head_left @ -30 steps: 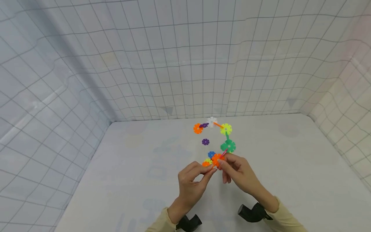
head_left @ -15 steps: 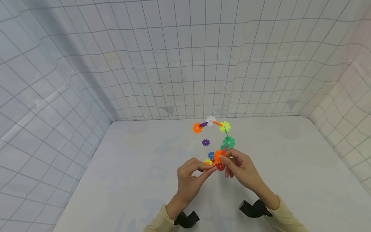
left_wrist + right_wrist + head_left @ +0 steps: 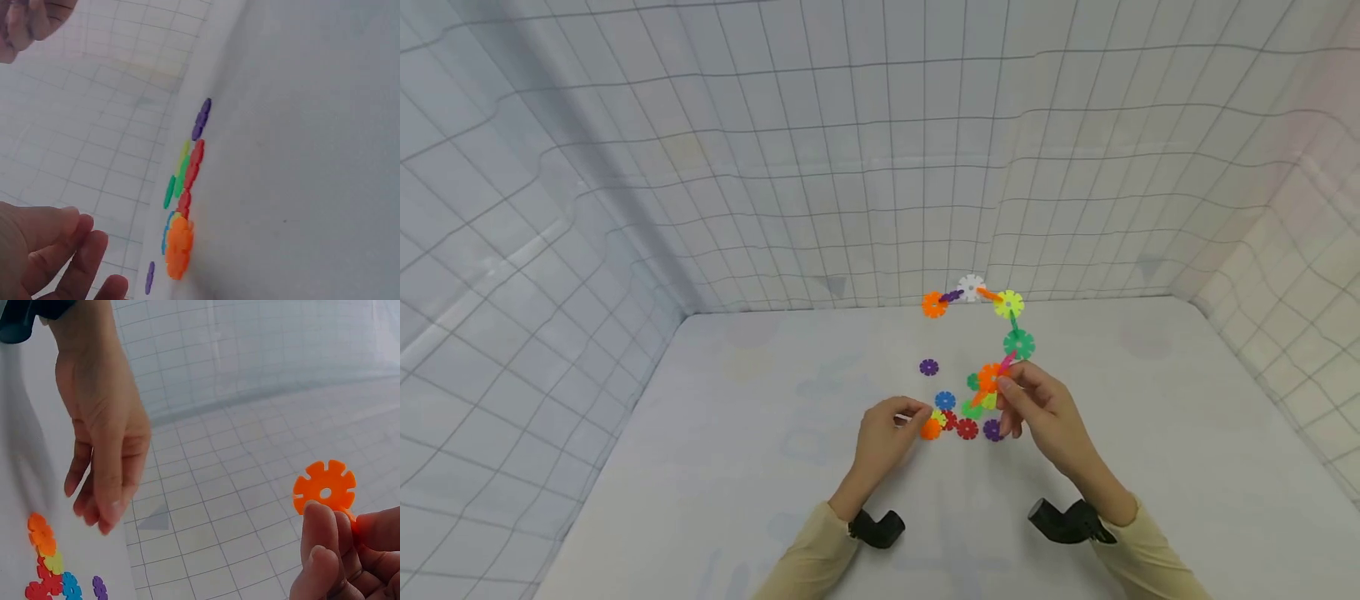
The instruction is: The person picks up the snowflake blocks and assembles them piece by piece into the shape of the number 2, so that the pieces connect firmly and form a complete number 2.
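Note:
A curved chain of slotted snowflake discs hangs from my right hand [image 3: 1041, 412], whose thumb and fingers pinch an orange disc [image 3: 990, 377] near its lower end. A pink disc [image 3: 1008, 361] links it to a green disc [image 3: 1019, 344]; yellow [image 3: 1008, 304], white [image 3: 972, 288] and orange [image 3: 935, 305] discs follow round the arc. Another orange disc, seen edge-on, slants down from the pinched one. My left hand [image 3: 887, 433] is beside the loose discs, fingertips drawn near the thumb, nothing between them. In the left wrist view my left hand [image 3: 56, 250] also holds nothing.
Loose discs lie on the white table [image 3: 737, 467]: orange [image 3: 931, 429], blue [image 3: 945, 401], red [image 3: 967, 429], light green [image 3: 972, 410] and purple [image 3: 928, 367] among them. White grid-lined sheets [image 3: 850, 167] wall the back and sides. Black wrist cameras [image 3: 1063, 522] sit on both wrists.
My left hand has let go of the chain's lower end and drawn slightly left. My right hand has lifted the chain up and to the right, uncovering several loose discs.

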Motion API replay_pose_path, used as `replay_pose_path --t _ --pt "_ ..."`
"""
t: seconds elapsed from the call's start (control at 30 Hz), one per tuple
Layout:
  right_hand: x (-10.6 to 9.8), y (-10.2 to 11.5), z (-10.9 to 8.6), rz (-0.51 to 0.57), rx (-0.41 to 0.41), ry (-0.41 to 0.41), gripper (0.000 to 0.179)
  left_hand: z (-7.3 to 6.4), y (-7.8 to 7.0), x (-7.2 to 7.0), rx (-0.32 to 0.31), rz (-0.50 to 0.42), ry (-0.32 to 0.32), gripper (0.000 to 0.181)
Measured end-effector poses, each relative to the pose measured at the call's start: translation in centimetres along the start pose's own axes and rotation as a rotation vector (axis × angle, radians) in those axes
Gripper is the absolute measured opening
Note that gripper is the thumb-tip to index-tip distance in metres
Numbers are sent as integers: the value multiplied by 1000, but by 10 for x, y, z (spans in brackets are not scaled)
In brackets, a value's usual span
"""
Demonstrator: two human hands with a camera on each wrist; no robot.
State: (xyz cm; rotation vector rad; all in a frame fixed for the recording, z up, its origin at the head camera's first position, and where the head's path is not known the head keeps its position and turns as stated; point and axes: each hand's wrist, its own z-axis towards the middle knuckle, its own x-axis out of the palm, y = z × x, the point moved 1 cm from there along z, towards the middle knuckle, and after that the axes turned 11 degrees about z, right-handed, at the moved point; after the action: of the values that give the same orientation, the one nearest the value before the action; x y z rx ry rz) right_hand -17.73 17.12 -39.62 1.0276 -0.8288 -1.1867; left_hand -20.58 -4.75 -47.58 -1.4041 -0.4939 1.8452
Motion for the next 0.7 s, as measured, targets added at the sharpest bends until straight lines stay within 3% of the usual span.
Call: replay_pose_path --t 0.23,0.4,0.57,0.7 --pt "-2 2 0 34 -7 4 14 15 9 25 -82 211 144 22" --pt "-5 4 0 68 -25 18 13 21 11 32 -92 306 178 32" --pt "-5 6 0 142 -32 46 14 18 14 28 -60 283 184 24" --pt "-6 8 0 200 -43 69 15 13 15 21 -66 209 220 21"
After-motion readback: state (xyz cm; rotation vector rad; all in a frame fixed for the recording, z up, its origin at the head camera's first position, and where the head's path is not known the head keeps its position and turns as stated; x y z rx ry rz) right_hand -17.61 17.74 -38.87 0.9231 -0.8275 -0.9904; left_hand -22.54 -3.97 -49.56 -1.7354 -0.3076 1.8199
